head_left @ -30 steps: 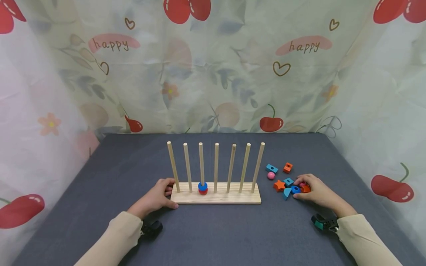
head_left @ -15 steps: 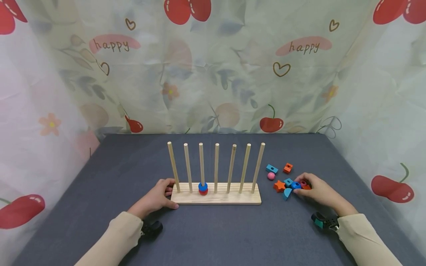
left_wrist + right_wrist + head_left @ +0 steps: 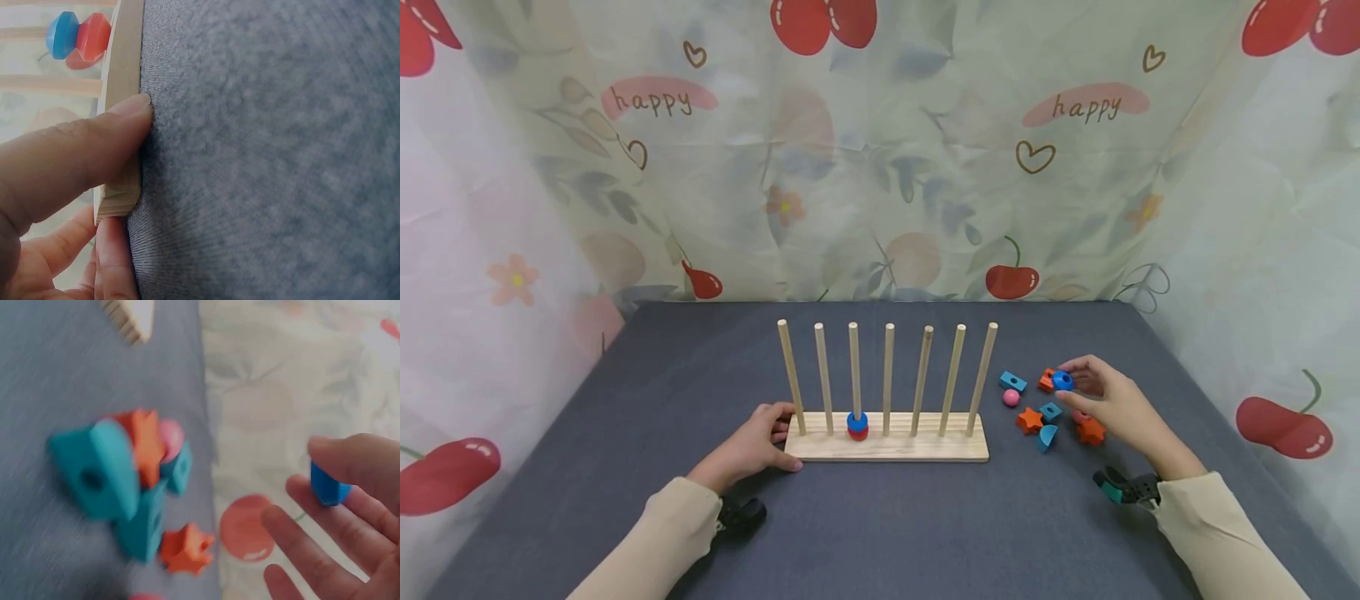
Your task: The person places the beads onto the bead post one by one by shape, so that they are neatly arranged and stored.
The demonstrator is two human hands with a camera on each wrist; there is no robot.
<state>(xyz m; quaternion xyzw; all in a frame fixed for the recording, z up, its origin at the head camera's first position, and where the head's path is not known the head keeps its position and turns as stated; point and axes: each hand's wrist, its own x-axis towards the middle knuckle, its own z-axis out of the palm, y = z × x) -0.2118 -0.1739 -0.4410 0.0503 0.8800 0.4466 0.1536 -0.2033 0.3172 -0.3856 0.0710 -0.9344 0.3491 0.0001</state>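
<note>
A wooden peg stand (image 3: pixel 917 451) with a row of several upright pegs stands on the table. My left hand (image 3: pixel 748 446) grips its left end; in the left wrist view the thumb (image 3: pixel 125 115) lies on the front edge and the fingers are at the end. A blue bead (image 3: pixel 857 421) sits on top of a red bead (image 3: pixel 857 434) on the third peg from the left. My right hand (image 3: pixel 1116 408) pinches another blue bead (image 3: pixel 328 487) between thumb and fingers, raised over the loose pieces to the right of the stand.
Loose pieces lie right of the stand: an orange star (image 3: pixel 1031 420), a light-blue half-round piece (image 3: pixel 1047 437), light-blue blocks (image 3: pixel 1012 381), a pink bead (image 3: pixel 1011 397), an orange block (image 3: pixel 1046 380) and a red-orange piece (image 3: pixel 1090 432). A patterned curtain (image 3: pixel 880 167) hangs behind the table.
My right hand has picked the blue bead out of the pile and moved it up and away toward the back. The left hand and the stand stay in place.
</note>
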